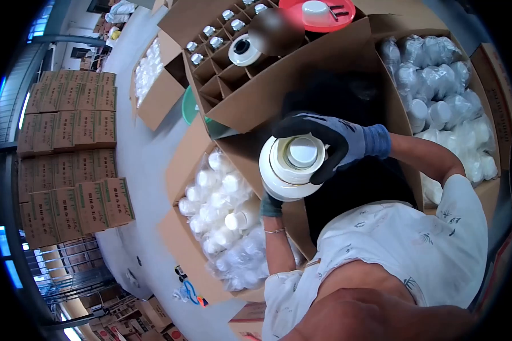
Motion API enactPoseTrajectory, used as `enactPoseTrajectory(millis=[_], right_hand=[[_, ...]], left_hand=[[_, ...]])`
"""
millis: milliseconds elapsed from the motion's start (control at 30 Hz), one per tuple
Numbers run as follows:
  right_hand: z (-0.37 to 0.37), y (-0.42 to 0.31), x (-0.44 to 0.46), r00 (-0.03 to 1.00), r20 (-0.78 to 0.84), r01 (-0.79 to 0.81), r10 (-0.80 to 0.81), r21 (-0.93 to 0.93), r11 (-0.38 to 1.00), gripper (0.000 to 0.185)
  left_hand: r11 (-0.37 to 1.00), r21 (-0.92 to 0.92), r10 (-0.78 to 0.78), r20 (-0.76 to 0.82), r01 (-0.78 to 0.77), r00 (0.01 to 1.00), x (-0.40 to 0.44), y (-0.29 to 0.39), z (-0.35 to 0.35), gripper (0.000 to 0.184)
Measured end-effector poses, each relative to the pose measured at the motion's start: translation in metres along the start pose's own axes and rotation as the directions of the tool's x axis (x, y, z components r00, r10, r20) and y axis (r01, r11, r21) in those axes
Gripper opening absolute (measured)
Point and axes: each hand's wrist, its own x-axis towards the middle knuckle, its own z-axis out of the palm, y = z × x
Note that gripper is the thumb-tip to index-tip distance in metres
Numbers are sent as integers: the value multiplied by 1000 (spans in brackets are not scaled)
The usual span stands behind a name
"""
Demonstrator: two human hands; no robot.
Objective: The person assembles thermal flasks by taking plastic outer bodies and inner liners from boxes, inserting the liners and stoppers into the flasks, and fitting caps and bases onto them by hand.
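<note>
A white vacuum flask [287, 182] is held in front of my body, its round top facing the camera and a white cap [302, 152] seated in the wide neck. My right hand [335, 139], in a grey and black glove, curls around the flask's upper edge, with the thumb against its side. Under the flask is my left hand [271, 206] in a dark green glove; the flask hides its fingers, and only the cuff end shows. Beyond, a divided carton [279, 94] holds several white-capped bottles and a white flask with a black opening [244, 50].
Open cartons of plastic-wrapped white parts stand at left [222, 216] and right [438, 108]. A red basin [347, 20] with a white lid sits on the far carton. A green basin [189, 106] is on the floor. Stacked cartons [68, 165] line the left.
</note>
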Motion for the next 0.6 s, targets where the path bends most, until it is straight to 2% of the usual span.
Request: enactPoseTrajectory(millis=[67, 167, 267, 300, 333, 367, 400, 467, 500, 600], right_hand=[[-5, 0, 18, 998, 45, -46, 38, 171, 984, 92], [-14, 2, 33, 999, 6, -44, 44, 166, 985, 91], [-23, 6, 43, 991, -109, -72, 83, 98, 993, 86], [-25, 5, 44, 983, -148, -99, 105, 46, 994, 84], [-26, 5, 46, 974, -187, -127, 124, -2, 992, 82], [-22, 8, 47, 962, -254, -120, 99, -71, 990, 78], [-19, 8, 48, 955, -270, -140, 123, -46, 989, 78], [-13, 6, 48, 938, -300, -177, 171, 7, 984, 77], [-12, 7, 48, 941, -314, -137, 126, -14, 990, 75], [-16, 6, 49, 950, -309, -65, 54, -24, 998, 74]], left_hand=[[996, -91, -8, 35, 11, 999, 5, -10, -10, 45], [985, -173, 2, 88, 13, 996, 9, -25, -18, 44], [990, -86, 118, 107, -109, 987, 4, -35, -2, 44], [958, 152, 231, 88, -242, 969, 2, -27, 21, 44], [855, 382, 340, 94, -350, 936, 0, -23, 40, 45], [690, 588, 440, 125, -423, 889, -1, -21, 54, 45], [474, 753, 522, 178, -457, 834, 0, -21, 60, 45], [523, 729, 492, 164, -441, 855, 2, -27, 55, 53], [548, 717, 477, 157, -432, 865, 2, -32, 51, 57], [799, 509, 324, 85, -321, 942, 2, -38, 25, 56]])
